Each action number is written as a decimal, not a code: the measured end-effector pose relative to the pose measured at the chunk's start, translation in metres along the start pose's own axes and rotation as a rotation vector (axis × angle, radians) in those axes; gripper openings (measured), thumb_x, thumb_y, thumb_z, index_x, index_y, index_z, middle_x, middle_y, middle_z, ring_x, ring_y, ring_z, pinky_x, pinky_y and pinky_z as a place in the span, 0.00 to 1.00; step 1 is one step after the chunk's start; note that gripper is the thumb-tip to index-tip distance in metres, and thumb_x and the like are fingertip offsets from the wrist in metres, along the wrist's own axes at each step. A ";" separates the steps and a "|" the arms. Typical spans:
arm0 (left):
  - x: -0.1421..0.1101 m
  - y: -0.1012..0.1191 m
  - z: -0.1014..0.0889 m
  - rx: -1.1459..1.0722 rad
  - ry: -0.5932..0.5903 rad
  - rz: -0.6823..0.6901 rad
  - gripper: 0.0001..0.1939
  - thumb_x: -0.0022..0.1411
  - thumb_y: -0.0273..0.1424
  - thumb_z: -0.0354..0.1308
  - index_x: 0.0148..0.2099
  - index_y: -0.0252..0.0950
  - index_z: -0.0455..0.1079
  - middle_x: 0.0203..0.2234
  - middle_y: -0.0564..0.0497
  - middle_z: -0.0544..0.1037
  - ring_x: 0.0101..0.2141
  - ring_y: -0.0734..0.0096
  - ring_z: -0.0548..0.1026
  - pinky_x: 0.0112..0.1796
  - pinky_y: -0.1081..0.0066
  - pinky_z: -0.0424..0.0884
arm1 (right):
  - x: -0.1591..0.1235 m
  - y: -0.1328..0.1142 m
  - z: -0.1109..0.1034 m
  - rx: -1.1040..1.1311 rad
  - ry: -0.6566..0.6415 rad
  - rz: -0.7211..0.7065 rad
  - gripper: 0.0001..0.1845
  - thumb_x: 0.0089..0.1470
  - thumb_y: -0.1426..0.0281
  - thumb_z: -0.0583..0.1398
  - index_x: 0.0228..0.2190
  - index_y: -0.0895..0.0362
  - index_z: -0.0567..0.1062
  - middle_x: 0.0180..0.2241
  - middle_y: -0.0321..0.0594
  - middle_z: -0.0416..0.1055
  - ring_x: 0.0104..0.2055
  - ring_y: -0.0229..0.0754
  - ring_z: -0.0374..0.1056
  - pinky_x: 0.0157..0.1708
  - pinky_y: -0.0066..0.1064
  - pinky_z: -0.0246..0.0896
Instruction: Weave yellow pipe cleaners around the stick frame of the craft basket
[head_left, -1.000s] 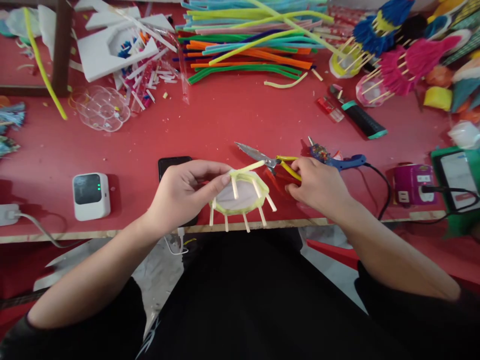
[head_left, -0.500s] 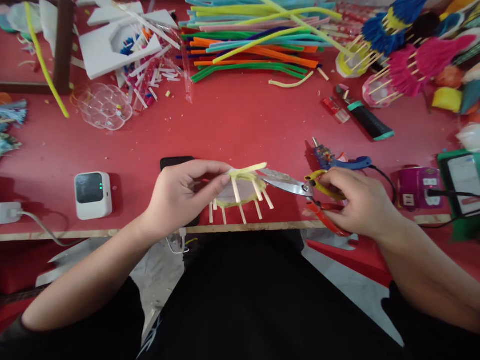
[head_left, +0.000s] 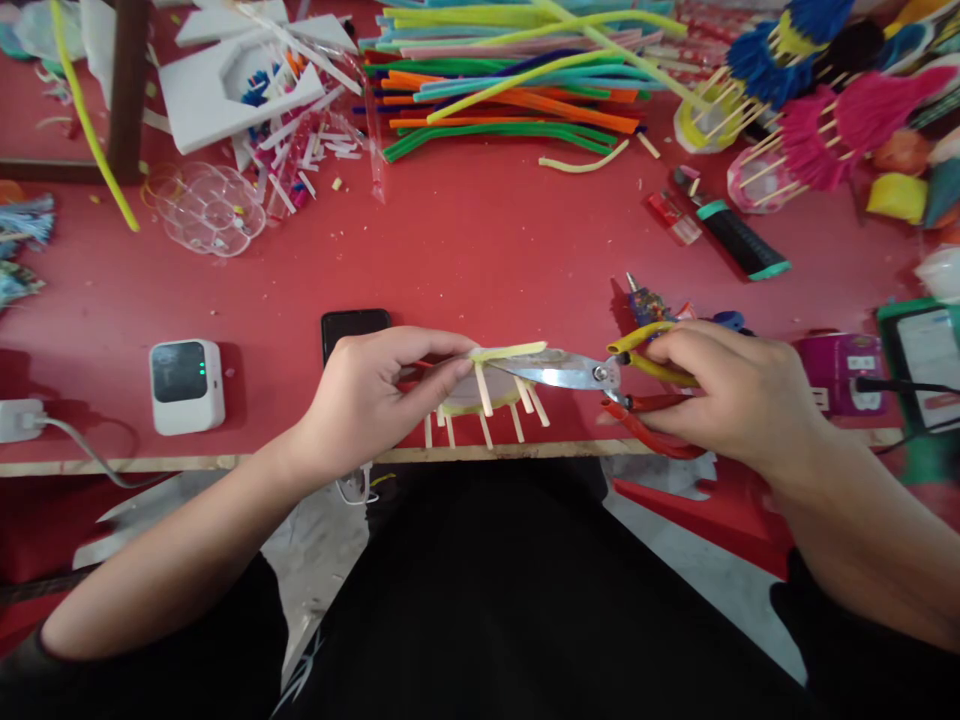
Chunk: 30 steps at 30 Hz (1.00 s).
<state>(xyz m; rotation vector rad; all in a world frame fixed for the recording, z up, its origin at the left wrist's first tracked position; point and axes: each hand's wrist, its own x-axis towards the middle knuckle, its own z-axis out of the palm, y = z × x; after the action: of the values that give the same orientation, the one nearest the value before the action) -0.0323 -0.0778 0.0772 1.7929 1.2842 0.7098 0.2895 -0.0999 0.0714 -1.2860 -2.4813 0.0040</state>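
Between thumb and fingers, my left hand (head_left: pixel 390 395) pinches the edge of a round craft piece (head_left: pixel 465 396) with a yellow fuzzy rim and several pale sticks pointing down. A yellow pipe cleaner end (head_left: pixel 517 350) juts to the right from the pinch. My right hand (head_left: pixel 739 395) is closed around the scissors (head_left: pixel 559 374), which have yellow and red handles. Their blades lie along the underside of the pipe cleaner end, tips near my left fingertips. Behind the blades, part of the rim is hidden.
Bundled coloured pipe cleaners (head_left: pixel 510 100) lie at the back. A hot glue gun (head_left: pixel 649 300) sits beyond my right hand. A phone (head_left: pixel 352 325) lies behind my left hand, with a white device (head_left: pixel 187 385) farther left. Stick-and-yarn pieces (head_left: pixel 817 130) stand back right.
The scissors have moved left, so the blades now reach under the pipe cleaner end close to my left fingers. My left hand and the craft piece have shifted slightly right.
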 end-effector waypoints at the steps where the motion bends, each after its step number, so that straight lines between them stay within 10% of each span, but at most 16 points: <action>1: 0.000 0.000 0.000 0.001 -0.002 0.003 0.09 0.66 0.34 0.64 0.45 0.40 0.84 0.35 0.51 0.86 0.31 0.74 0.82 0.37 0.78 0.80 | 0.000 0.001 -0.001 -0.022 0.008 -0.013 0.14 0.62 0.55 0.61 0.35 0.52 0.71 0.28 0.38 0.77 0.30 0.42 0.76 0.22 0.32 0.61; 30: 0.004 -0.004 0.003 -0.036 -0.039 -0.021 0.10 0.66 0.33 0.64 0.47 0.40 0.84 0.35 0.51 0.86 0.33 0.72 0.83 0.38 0.76 0.80 | 0.006 -0.005 0.000 -0.133 0.027 -0.076 0.09 0.63 0.61 0.61 0.35 0.54 0.72 0.31 0.39 0.79 0.27 0.38 0.73 0.22 0.32 0.59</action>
<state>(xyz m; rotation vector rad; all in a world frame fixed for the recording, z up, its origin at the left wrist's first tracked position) -0.0308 -0.0742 0.0727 1.7539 1.2552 0.6783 0.2827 -0.0983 0.0741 -1.2336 -2.5430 -0.1989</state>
